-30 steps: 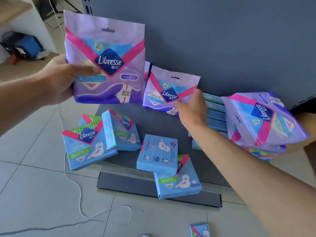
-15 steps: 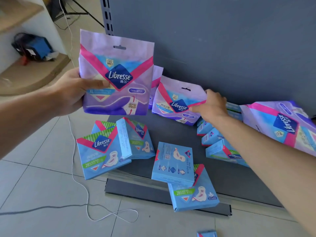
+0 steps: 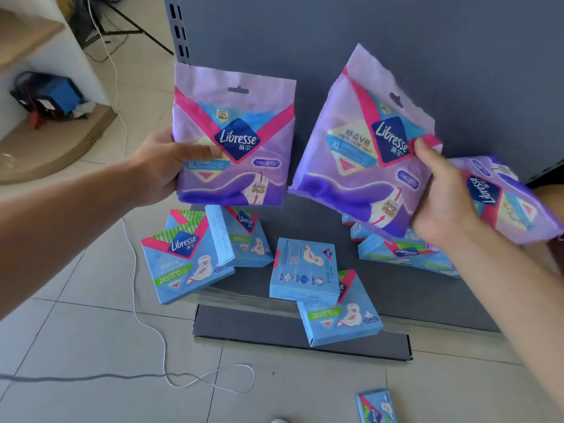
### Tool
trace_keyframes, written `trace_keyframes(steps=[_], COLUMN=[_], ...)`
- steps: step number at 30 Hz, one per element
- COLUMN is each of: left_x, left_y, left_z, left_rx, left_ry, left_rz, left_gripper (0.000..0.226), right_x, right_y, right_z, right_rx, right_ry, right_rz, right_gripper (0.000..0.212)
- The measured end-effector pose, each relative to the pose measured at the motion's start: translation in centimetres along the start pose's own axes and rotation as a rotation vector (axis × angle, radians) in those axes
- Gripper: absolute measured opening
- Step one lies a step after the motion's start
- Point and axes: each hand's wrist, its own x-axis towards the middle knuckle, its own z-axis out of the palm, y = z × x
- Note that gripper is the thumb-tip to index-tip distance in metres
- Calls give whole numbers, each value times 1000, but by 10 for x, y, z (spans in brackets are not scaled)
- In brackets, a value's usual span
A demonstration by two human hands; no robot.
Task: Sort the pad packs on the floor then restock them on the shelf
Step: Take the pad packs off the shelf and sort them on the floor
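Note:
My left hand grips a purple Libresse pad pack by its left edge, upright above the shelf. My right hand holds a second purple pack, tilted, by its right side. A third purple pack rests on my right forearm. Several blue Libresse packs lie on the dark bottom shelf board: one at the left edge, one standing behind it, one face down in the middle, one at the front, more at the right.
The grey shelf back panel rises behind, with a slotted upright at its left. A white cord loops over the tiled floor. One blue pack lies on the floor in front. A blue box sits on a wooden ledge far left.
My right hand has taken hold of the second purple pack that leaned on the shelf and lifted it up. My left hand's pack has shifted slightly right.

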Motion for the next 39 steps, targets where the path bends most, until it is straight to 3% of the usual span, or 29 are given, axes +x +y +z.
trace_keyframes(steps=[5, 10, 14, 18, 20, 24, 26, 28, 31, 36, 39], left_x=[-11, -25, -43, -71, -84, -120, -142, -165, -198, -252, -272], left_y=[-11, -19, -15, -9, -9, -8, -9, -12, -22, -33, -54], left_z=[46, 85, 107, 139, 153, 178, 193, 209, 225, 255, 274], left_rx=[-55, -87, -98, -162, -159, -136, -9, 95, 83, -17, 58], left_ry=[-88, -92, -185, -269, -284, -477, -528, -490, -476, -526, -572], left_rz=[-5, -36, -160, -195, -163, -145, -60, 37, 71, 51, 42], left_gripper=[42, 19, 37, 35, 42, 63, 48, 37, 57, 50, 54], right_x=[-27, -41, -60, -85, -101, -140, -165, -196, -240, -321, -370], right_y=[18, 34, 33, 35, 36, 35, 33, 31, 28, 40, 74], right_z=[18, 25, 13, -3, -12, -35, -44, -54, -64, -95, -119], right_rx=[-27, -112, -100, -91, -80, -46, -48, -72, -124, -325, -451], right_ry=[-2, -22, -49, -5, 87, 220, 255, 296, 316, 338, 387], right_rz=[-44, -123, -106, -166, -198, -206, -218, -243, -299, -480, -479], right_gripper=[28, 35, 23, 14, 19, 37, 43, 40, 39, 75, 92])
